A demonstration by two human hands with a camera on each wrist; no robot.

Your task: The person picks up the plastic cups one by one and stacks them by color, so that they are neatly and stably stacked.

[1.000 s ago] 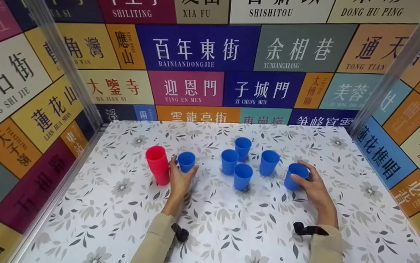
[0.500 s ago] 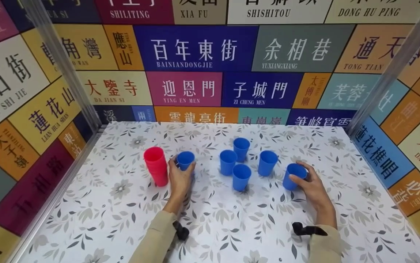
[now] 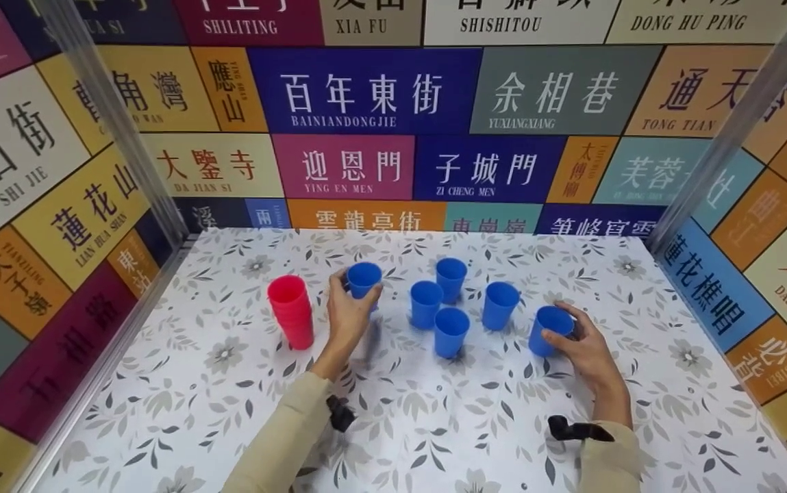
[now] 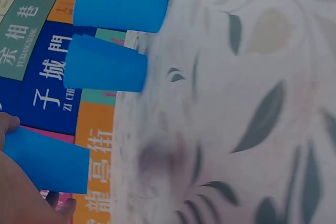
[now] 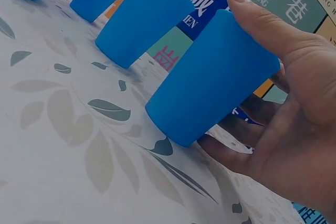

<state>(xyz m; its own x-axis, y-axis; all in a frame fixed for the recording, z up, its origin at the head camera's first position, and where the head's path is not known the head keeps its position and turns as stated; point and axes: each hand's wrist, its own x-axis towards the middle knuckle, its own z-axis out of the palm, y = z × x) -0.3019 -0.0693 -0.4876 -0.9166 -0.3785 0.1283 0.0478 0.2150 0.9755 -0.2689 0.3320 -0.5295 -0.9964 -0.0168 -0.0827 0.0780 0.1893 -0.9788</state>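
My left hand [image 3: 350, 313] grips a blue cup [image 3: 364, 275], thumb on one side and fingers on the other. In the left wrist view that cup [image 4: 50, 158] is raised off the table, a blurred shadow on the cloth beneath it. Over on the right, my right hand [image 3: 588, 349] holds another blue cup [image 3: 549, 331]. The right wrist view shows this cup [image 5: 212, 80] standing on the cloth, thumb at its rim and fingers round its far side. Between the hands stand several upright blue cups, the nearest one [image 3: 451, 333] at the front of a close group.
A stack of red cups [image 3: 290, 313] stands left of my left hand. The table [image 3: 393, 424] has a white cloth with a grey leaf print. Walls of coloured sign panels [image 3: 366, 89] enclose it at the back and sides, with clear corner posts [image 3: 140, 137].
My left hand has lifted its blue cup and carried it away from the red stack, a little rightward and toward the back. The right hand and its cup have stayed in place.
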